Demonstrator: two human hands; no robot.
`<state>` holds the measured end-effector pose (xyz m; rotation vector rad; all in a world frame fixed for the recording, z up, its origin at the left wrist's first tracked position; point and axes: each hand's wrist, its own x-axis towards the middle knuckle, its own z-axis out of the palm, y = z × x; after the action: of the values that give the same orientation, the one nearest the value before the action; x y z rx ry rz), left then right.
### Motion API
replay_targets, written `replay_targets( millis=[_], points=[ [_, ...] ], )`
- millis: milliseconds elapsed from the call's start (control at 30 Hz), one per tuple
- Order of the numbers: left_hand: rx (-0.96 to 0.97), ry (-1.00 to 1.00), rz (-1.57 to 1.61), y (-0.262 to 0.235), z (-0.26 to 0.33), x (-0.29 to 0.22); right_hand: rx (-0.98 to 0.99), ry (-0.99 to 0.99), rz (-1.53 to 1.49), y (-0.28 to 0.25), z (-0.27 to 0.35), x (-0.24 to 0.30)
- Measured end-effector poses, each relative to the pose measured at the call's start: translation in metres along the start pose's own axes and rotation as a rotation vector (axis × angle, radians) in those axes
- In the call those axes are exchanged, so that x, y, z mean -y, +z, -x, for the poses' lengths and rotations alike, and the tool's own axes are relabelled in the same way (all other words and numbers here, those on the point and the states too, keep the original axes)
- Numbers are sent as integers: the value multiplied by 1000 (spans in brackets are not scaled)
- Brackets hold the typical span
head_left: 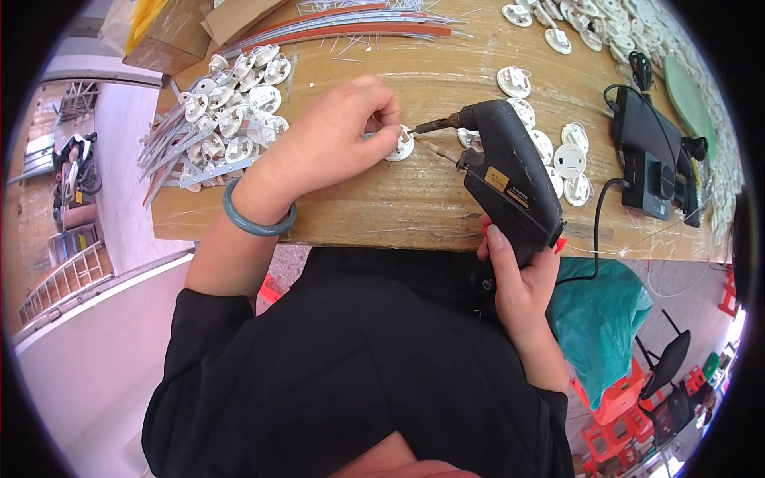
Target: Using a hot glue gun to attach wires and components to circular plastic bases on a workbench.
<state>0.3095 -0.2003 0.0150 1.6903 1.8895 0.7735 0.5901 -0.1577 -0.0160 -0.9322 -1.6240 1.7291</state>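
My left hand (335, 135) pinches a small round white plastic part (401, 146) flat against the wooden table (398, 199). A teal bangle (256, 219) circles that wrist. My right hand (522, 283) grips the handle of a black pistol-shaped soldering gun (506, 179) at the table's front edge. The gun's metal tip (430, 126) points left and ends just beside the white part. A thin wire (437, 150) feeds from under the barrel toward the same spot.
A heap of white round parts with metal strips (227, 111) lies left of my hand. More white parts (558, 151) sit right of the gun and along the far right. A black power unit (649, 155) with a cable stands at right. Cardboard boxes (167, 36) at back left.
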Motion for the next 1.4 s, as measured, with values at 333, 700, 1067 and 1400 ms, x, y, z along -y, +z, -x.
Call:
replay_targets(
  millis=[333, 700, 1067, 1400],
  points=[
    [8, 24, 27, 0, 1, 4, -5, 60, 69, 1, 0, 0],
    [-1, 35, 67, 1, 2, 6, 1, 46, 95, 2, -2, 1],
    [24, 19, 39, -1, 1, 9, 0, 58, 82, 3, -2, 2],
    [6, 43, 17, 0, 2, 10, -4, 65, 96, 3, -2, 2]
  ],
)
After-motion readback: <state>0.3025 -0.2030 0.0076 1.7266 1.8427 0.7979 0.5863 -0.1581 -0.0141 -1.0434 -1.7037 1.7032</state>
